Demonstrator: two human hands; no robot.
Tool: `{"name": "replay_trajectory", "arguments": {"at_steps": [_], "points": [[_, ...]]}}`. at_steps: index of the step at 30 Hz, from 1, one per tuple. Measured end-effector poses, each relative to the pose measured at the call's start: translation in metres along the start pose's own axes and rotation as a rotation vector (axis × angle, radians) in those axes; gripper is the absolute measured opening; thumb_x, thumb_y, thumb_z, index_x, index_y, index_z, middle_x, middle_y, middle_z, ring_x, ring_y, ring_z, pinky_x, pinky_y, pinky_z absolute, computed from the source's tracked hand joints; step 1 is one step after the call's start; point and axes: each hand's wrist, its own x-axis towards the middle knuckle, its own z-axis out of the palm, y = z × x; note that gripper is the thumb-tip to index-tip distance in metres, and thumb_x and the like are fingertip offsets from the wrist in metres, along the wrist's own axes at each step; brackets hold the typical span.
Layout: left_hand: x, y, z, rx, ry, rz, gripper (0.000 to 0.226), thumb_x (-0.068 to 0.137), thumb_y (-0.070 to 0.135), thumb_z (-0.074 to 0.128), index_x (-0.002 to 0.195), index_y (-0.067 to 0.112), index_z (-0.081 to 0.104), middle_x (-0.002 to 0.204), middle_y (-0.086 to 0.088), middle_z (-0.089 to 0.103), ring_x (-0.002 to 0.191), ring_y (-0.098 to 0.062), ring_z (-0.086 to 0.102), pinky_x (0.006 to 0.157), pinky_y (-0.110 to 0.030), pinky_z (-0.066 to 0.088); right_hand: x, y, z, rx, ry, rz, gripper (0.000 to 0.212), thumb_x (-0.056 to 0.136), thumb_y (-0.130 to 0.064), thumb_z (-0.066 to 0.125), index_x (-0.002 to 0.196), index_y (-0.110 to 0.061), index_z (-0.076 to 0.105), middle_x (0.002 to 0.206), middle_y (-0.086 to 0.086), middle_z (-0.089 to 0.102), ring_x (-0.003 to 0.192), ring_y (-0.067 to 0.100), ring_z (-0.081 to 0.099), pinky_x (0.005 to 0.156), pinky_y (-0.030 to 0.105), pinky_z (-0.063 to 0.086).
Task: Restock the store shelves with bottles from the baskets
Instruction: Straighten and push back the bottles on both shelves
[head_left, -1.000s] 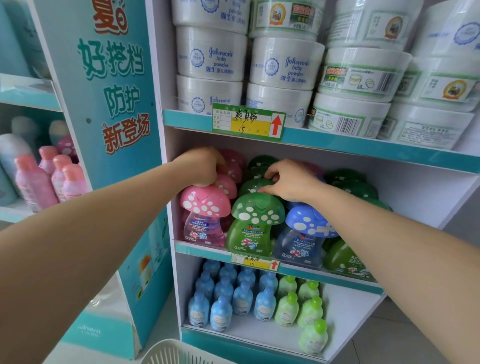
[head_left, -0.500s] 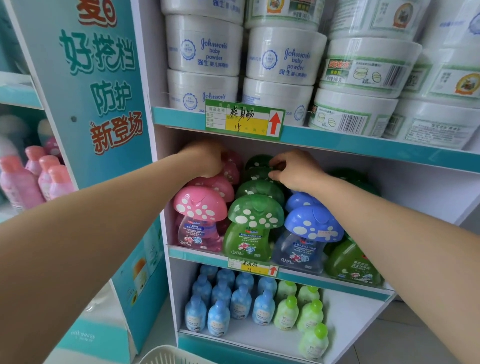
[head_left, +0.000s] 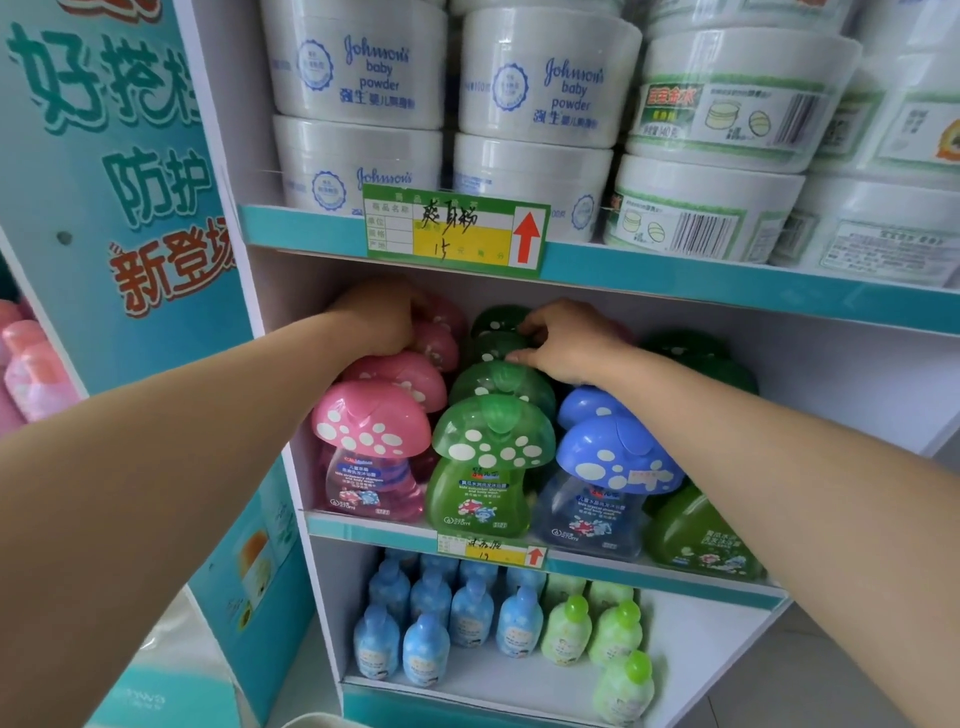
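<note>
A white shelf unit (head_left: 857, 405) with teal front edges is filling most of the view, and a teal side panel (head_left: 104, 171) printed with large characters is flanking it on the left. White powder tubs (head_left: 358, 67) are standing stacked on the top shelf, some with blue lettering and some, further right, with green labels.

Mushroom-capped bottles are crowding the middle shelf (head_left: 374, 527) in rows running front to back: pink bottles (head_left: 371, 421) on the left, green bottles (head_left: 488, 441) next to them, blue bottles (head_left: 613, 452) to the right of those, and more green ones at the far right, partly hidden by the right forearm.

Both bare arms are reaching deep into this middle shelf. The left hand (head_left: 379, 322) is lying over the back of the pink row, its fingers curling down round the cap of a rear pink bottle (head_left: 441, 343). The right hand (head_left: 571, 343) is reaching over the blue caps, with thumb and fingers pinching the dark cap of a rear green bottle (head_left: 493, 345) near the back of the green row.

Small bottles (head_left: 426, 649), blue on the left and pale green on the right, are standing in rows on the shelf below.

A green and yellow price tag (head_left: 457, 234) with a red arrow is hanging on the top shelf's edge, and a smaller one is sitting on the middle shelf's edge
</note>
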Motion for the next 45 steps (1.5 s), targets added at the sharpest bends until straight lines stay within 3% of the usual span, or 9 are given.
{"name": "replay_trajectory", "arguments": {"at_steps": [12, 17, 20, 24, 27, 32, 38, 45], "points": [[0.002, 0.001, -0.004, 0.038, -0.028, 0.004, 0.042, 0.087, 0.008, 0.06, 0.127, 0.02, 0.058, 0.135, -0.004, 0.054, 0.121, -0.025, 0.049, 0.097, -0.027, 0.038, -0.003, 0.001, -0.001, -0.045, -0.015, -0.052, 0.049, 0.087, -0.039, 0.065, 0.13, -0.018, 0.055, 0.132, 0.003, 0.058, 0.119, 0.023, 0.054, 0.093, 0.026, 0.042], [0.01, 0.008, -0.005, 0.057, 0.06, -0.006, 0.031, 0.091, 0.019, 0.056, 0.122, 0.011, 0.057, 0.12, -0.015, 0.061, 0.102, -0.031, 0.06, 0.083, -0.034, 0.048, 0.009, 0.005, -0.006, 0.147, -0.028, -0.01, 0.053, 0.081, -0.037, 0.072, 0.128, -0.018, 0.057, 0.128, 0.003, 0.06, 0.117, 0.02, 0.055, 0.096, 0.025, 0.041], [0.022, 0.009, 0.001, 0.057, 0.11, 0.014, 0.033, 0.096, 0.024, 0.05, 0.128, 0.014, 0.053, 0.135, -0.013, 0.051, 0.122, -0.03, 0.048, 0.099, -0.034, 0.038, 0.021, 0.012, -0.006, 0.159, 0.034, 0.017, 0.045, 0.088, -0.035, 0.065, 0.129, -0.019, 0.055, 0.133, 0.001, 0.056, 0.121, 0.019, 0.051, 0.096, 0.024, 0.036], [0.032, 0.008, 0.008, 0.024, 0.072, -0.007, 0.039, 0.098, 0.022, 0.046, 0.136, 0.015, 0.047, 0.145, -0.011, 0.043, 0.131, -0.029, 0.04, 0.106, -0.031, 0.032, 0.039, 0.016, 0.003, 0.01, 0.091, -0.005, 0.047, 0.089, -0.036, 0.063, 0.131, -0.018, 0.053, 0.139, 0.004, 0.051, 0.126, 0.023, 0.047, 0.101, 0.026, 0.035], [0.036, 0.008, 0.008, 0.052, 0.017, -0.02, 0.04, 0.096, 0.015, 0.048, 0.136, 0.011, 0.049, 0.141, -0.016, 0.046, 0.128, -0.033, 0.043, 0.104, -0.034, 0.035, 0.049, 0.018, 0.01, -0.078, 0.095, -0.041, 0.05, 0.086, -0.032, 0.067, 0.132, -0.019, 0.054, 0.136, 0.006, 0.054, 0.124, 0.026, 0.049, 0.102, 0.028, 0.038], [0.042, 0.006, 0.007, 0.037, 0.017, -0.145, 0.031, 0.094, 0.013, 0.05, 0.121, 0.0, 0.056, 0.124, -0.021, 0.057, 0.116, -0.037, 0.053, 0.092, -0.037, 0.044, 0.057, 0.025, 0.015, -0.09, 0.113, -0.037, 0.037, 0.084, -0.025, 0.068, 0.121, -0.022, 0.063, 0.126, 0.007, 0.061, 0.117, 0.028, 0.054, 0.096, 0.029, 0.043], [0.054, -0.005, 0.02, -0.001, 0.213, -0.076, 0.034, 0.094, 0.007, 0.041, 0.127, 0.001, 0.048, 0.136, -0.024, 0.044, 0.127, -0.038, 0.04, 0.108, -0.043, 0.034, 0.058, 0.03, 0.015, -0.1, 0.124, -0.064, 0.038, 0.083, -0.023, 0.07, 0.12, -0.021, 0.062, 0.126, 0.006, 0.061, 0.117, 0.026, 0.053, 0.092, 0.026, 0.04], [0.057, -0.007, 0.022, 0.025, 0.226, -0.058, 0.032, 0.096, 0.009, 0.04, 0.126, 0.002, 0.048, 0.136, -0.024, 0.044, 0.126, -0.039, 0.041, 0.106, -0.043, 0.035, 0.059, 0.029, 0.014, -0.101, 0.115, -0.065, 0.038, 0.086, -0.022, 0.068, 0.123, -0.02, 0.06, 0.128, 0.005, 0.059, 0.118, 0.025, 0.052, 0.093, 0.025, 0.038]]}}
